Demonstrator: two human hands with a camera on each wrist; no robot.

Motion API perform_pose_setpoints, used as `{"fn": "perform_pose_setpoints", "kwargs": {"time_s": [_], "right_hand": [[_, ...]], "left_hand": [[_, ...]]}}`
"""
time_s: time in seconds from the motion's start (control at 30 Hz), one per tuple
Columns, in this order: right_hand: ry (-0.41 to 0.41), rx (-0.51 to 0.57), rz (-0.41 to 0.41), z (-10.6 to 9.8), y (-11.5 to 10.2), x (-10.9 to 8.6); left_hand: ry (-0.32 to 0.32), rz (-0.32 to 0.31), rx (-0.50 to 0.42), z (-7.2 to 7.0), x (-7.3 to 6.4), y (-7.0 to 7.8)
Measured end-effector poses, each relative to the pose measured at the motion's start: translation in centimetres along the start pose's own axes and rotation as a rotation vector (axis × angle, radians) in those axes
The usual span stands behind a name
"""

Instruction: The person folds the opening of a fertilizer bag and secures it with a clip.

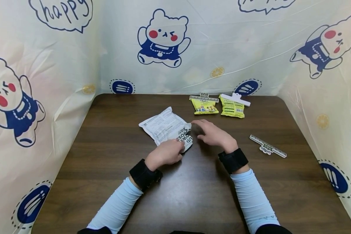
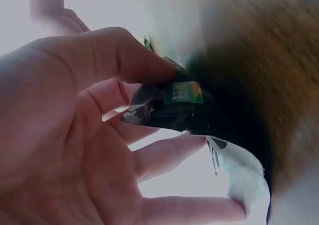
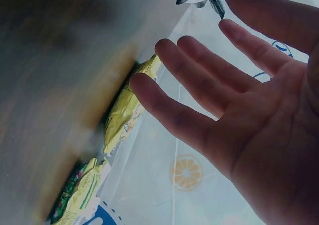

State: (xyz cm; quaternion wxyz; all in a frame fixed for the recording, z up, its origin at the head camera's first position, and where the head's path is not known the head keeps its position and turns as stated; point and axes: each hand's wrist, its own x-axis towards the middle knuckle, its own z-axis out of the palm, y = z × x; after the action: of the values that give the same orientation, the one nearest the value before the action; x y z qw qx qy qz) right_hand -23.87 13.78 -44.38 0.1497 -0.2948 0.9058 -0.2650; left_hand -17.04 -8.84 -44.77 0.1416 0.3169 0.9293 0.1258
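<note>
A white plastic mailing bag [image 1: 165, 123] lies on the table, printed text on its upper face and bold black lettering towards its right end. That end has a ragged torn edge. My left hand [image 1: 167, 152] pinches the bag's near right corner between thumb and fingers. In the left wrist view the dark inner side [image 2: 164, 118] of the bag folds under the thumb, showing a small green printed patch [image 2: 183, 93]. My right hand [image 1: 214, 133], fingers extended and spread, is at the bag's far right corner. Its index fingertip [image 3: 227, 26] meets the torn edge.
Two small yellow snack packets [image 1: 204, 107] [image 1: 232, 108] stand at the back, one topped by a clear ruler clip [image 1: 204, 98], the other by a white clip [image 1: 242, 100]. Another ruler clip [image 1: 268, 146] lies at the right. Printed sheeting [image 1: 117, 55] encloses the table's back and sides.
</note>
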Motion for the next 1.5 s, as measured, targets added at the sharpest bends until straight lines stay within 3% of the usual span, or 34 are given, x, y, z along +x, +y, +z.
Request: {"fn": "perform_pose_setpoints", "kwargs": {"time_s": [0.2, 0.43, 0.6, 0.77, 0.93, 1.2, 1.5], "right_hand": [[-0.008, 0.004, -0.012, 0.1, 0.3, 0.0], [-0.095, -0.028, 0.016, 0.0, 0.2, 0.1], [-0.113, -0.041, 0.022, 0.0, 0.3, 0.1], [-0.113, -0.042, 0.027, 0.1, 0.3, 0.0], [-0.092, -0.027, 0.036, 0.1, 0.3, 0.0], [0.05, -0.013, -0.09, 0.0, 0.6, 0.3], [0.189, 0.11, -0.129, -1.2, -0.6, -0.4]], "left_hand": [[-0.033, 0.051, -0.002, 0.1, 0.0, 0.5], [-0.075, 0.087, -0.037, 0.0, -0.1, 1.0], [-0.138, 0.126, -0.063, -0.5, -0.1, 0.6], [-0.148, 0.153, -0.117, -1.4, -0.5, -0.1], [-0.104, 0.177, -0.156, -2.5, -1.1, -0.5], [0.0, 0.151, -0.214, -4.9, -2.9, -1.1], [0.239, 0.062, -0.257, -8.1, -5.7, -2.1]]}}
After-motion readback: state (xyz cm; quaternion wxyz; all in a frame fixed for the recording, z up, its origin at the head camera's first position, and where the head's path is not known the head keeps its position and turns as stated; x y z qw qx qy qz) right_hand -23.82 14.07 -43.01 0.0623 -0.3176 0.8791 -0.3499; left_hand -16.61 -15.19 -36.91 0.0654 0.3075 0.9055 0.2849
